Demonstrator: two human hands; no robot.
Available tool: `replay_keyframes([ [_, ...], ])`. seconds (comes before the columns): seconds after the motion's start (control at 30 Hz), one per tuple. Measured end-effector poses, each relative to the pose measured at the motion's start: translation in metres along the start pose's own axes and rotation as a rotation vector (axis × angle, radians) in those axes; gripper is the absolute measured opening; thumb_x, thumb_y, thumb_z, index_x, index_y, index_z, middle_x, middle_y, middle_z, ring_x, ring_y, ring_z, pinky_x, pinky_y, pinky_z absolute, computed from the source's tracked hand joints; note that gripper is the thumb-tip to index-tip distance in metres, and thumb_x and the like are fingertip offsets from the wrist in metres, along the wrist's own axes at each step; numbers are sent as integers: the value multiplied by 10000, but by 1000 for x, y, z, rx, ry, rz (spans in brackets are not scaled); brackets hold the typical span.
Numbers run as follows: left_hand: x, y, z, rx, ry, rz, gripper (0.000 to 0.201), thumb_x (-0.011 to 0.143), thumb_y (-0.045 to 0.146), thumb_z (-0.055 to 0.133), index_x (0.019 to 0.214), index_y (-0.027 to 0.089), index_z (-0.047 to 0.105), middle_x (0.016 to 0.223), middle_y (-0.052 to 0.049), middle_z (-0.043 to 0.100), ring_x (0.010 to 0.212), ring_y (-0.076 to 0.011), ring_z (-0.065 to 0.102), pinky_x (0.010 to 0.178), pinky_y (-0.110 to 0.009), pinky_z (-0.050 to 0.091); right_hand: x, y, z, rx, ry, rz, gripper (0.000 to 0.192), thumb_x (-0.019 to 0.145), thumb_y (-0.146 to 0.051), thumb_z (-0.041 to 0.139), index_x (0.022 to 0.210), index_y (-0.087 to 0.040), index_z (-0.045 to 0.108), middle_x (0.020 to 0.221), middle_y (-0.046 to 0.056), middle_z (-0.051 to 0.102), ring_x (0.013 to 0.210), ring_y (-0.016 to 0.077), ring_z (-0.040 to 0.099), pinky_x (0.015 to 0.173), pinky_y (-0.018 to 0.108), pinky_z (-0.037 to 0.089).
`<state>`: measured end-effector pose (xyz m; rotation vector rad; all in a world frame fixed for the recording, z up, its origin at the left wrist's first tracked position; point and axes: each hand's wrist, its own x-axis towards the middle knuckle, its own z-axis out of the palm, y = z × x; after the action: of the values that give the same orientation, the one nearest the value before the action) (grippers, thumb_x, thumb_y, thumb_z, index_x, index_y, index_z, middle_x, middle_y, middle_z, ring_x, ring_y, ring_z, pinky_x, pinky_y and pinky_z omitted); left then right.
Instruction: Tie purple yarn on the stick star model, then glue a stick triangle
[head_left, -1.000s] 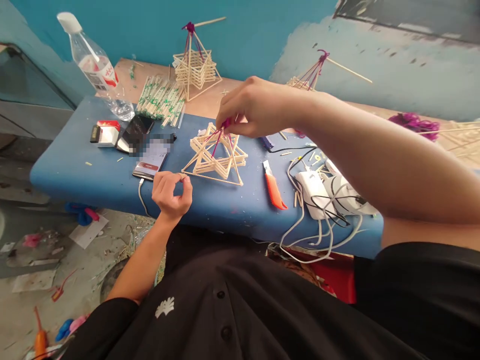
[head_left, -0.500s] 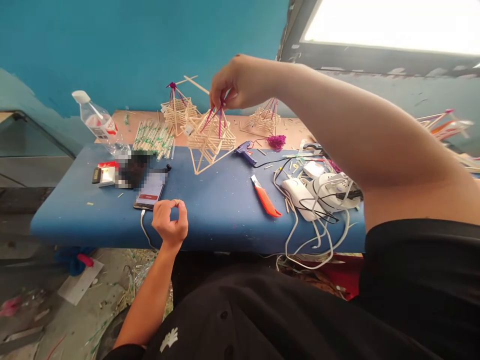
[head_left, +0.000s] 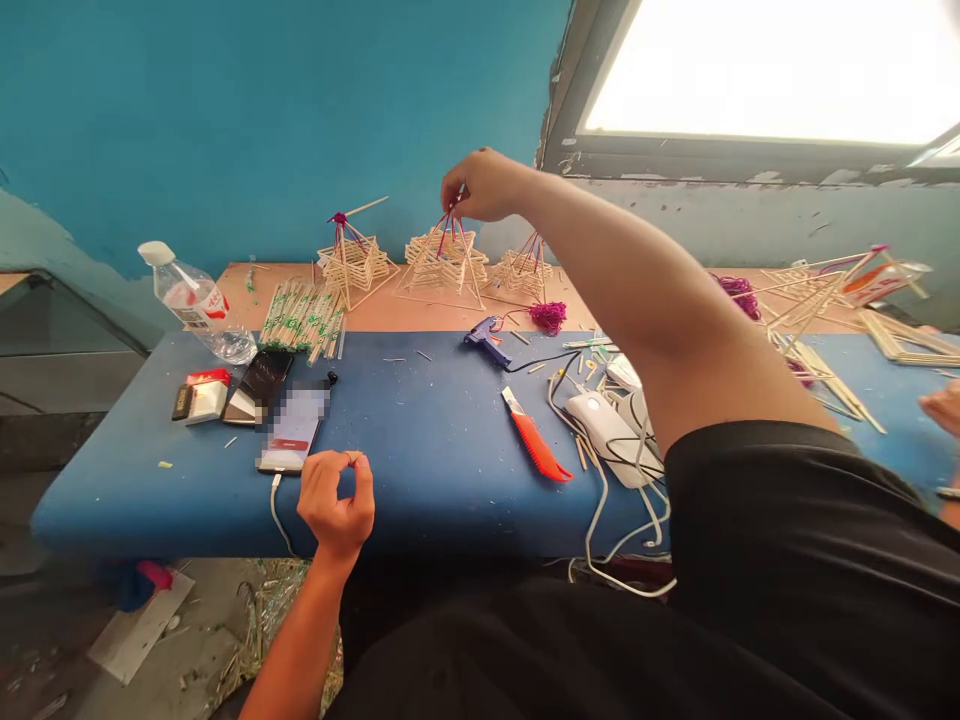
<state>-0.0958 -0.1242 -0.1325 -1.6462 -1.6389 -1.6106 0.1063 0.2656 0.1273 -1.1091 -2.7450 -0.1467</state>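
Observation:
At the back of the table, my right hand (head_left: 480, 187) is closed in a pinch on the purple strings (head_left: 452, 226) at the top of a stick lantern (head_left: 442, 262). This lantern, built of stacked pale wooden sticks, stands among two similar ones: a left lantern (head_left: 356, 268) with a purple knot on top and a right lantern (head_left: 521, 272). My left hand (head_left: 335, 500) hovers near the table's front, thumb and forefinger meeting in a ring. Whatever its fingertips may hold is too small to make out. Just beyond it lies a phone (head_left: 292, 428) on a white cable.
On the blue table (head_left: 420, 460) lie a glue gun (head_left: 487, 342), an orange utility knife (head_left: 534, 440), purple yarn (head_left: 549, 318) and a white power strip (head_left: 611, 430) with tangled cables. Left are a bottle (head_left: 199, 300) and bundled sticks (head_left: 304, 318). Another person's hand (head_left: 943, 408) shows at right.
My right hand has carried the stick lantern back and down, from above the table's middle to its rear, between the other two. My left hand keeps its pinch. The view has shifted.

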Motion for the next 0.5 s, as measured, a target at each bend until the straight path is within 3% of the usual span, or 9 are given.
replay_keyframes([
  [0.13, 4, 3, 0, 11, -16, 21, 134, 961, 107, 699, 900, 222, 668, 788, -17, 741, 752, -187, 664, 747, -334, 551, 14, 18, 33, 87, -12, 152, 309, 941, -193, 622, 1176, -172, 821, 1187, 84, 822, 1070, 220, 709, 1072, 382, 513],
  [0.27, 6, 6, 0, 28, -38, 27, 140, 962, 110, 694, 904, 233, 665, 783, -14, 741, 734, -199, 679, 731, -351, 569, 26, 34, 60, 149, -13, 261, 342, 956, -200, 600, 1222, -165, 812, 1229, 56, 824, 1077, 189, 677, 1091, 314, 464],
  [0.4, 8, 7, -1, 28, -54, 47, 156, 952, 86, 695, 922, 236, 665, 785, -12, 742, 742, -203, 675, 741, -349, 576, 31, 47, 80, 143, 34, 252, 335, 944, -183, 582, 1167, -133, 827, 1177, 85, 834, 1014, 186, 686, 1043, 330, 467],
  [0.5, 9, 7, 0, 21, -58, 57, 173, 941, 63, 696, 930, 232, 663, 780, -11, 740, 746, -200, 666, 745, -340, 573, 29, 47, 88, 158, 110, 170, 320, 983, -293, 587, 1076, -110, 832, 1092, 112, 840, 956, 157, 677, 961, 317, 473],
])
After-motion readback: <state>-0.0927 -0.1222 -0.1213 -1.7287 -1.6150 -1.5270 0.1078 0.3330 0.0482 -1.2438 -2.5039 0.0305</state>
